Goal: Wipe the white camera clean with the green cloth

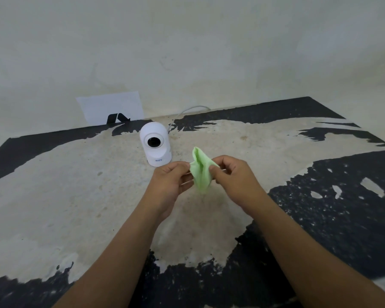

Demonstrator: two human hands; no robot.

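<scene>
Leaning against the wall at the far-left edge of the surface (53, 192) is a white sheet of paper (111, 107) w/ a black mark at its bottom. Surface itself is worn, pale patches over black, black showing mostly along the far edge and right side. Just right of the paper, near the far edge, the white camera (155, 144) stands upright, dark round lens facing the wearer, blue lettering on its base. A white cable (188, 111) runs from behind it toward the far edge and wall.

Nearer the wearer and slightly right of the camera, both hands are raised over the middle of the surface. Left hand (170, 185) pinches the left edge of the green cloth (201, 172) btwn thumb and fingers. Cloth hangs crumpled btwn the two hands, clear of the surface and not touching the camera. Right hand (233, 178) pinches the cloth's right edge, fingers curled. Hands sit close together, apart only by the cloth's width.
</scene>
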